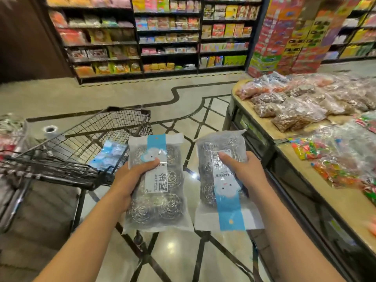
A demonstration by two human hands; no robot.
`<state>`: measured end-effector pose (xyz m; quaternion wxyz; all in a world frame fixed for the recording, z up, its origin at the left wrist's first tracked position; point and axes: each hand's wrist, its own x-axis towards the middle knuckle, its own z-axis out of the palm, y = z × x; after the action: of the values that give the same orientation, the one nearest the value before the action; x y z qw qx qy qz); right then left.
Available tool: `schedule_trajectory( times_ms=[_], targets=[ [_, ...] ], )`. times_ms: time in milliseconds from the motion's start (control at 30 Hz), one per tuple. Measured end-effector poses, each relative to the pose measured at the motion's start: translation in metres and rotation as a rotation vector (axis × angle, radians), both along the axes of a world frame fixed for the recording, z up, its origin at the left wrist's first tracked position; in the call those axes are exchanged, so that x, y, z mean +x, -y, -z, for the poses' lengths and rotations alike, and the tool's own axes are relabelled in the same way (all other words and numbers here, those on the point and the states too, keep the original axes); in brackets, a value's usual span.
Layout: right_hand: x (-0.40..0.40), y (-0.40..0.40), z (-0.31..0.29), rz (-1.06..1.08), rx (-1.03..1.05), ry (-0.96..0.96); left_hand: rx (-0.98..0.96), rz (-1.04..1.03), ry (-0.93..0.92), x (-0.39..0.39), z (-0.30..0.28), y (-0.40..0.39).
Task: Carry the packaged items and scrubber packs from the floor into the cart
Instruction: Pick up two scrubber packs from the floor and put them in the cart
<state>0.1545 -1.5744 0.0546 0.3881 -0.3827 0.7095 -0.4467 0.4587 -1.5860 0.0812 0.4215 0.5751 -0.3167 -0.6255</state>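
Beside the cart [97, 139], to its right, the left hand [130, 180] and the right hand [242, 171] each gripped one scrubber pack [156, 200] [221, 196], thumbs on top. Both packs should probably be lifted over the rim before release.

Single head cam, looking fwd and down, close over both forearms, toward shop floor [61, 94] & shelves [168, 35]

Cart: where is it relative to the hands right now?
In the head view the cart sits left of and beyond the left hand, with a blue pack already inside near its closest corner.
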Motion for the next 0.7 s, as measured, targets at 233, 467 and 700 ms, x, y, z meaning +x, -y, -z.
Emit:
schedule_trajectory(
  times_ms=[233,467,700],
  targets=[
    [0.005,0.116,0.012,-0.061,0.006,-0.017,0.039,-0.048,0.007,-0.006,0.016,0.1],
    [0.013,0.237,0.014,-0.235,0.004,-0.043,0.056,-0.196,-0.026,-0.005,0.038,0.188],
    [0.059,0.339,0.015,-0.421,0.024,-0.019,0.03,-0.407,-0.023,0.022,0.045,0.236]
  ],
)
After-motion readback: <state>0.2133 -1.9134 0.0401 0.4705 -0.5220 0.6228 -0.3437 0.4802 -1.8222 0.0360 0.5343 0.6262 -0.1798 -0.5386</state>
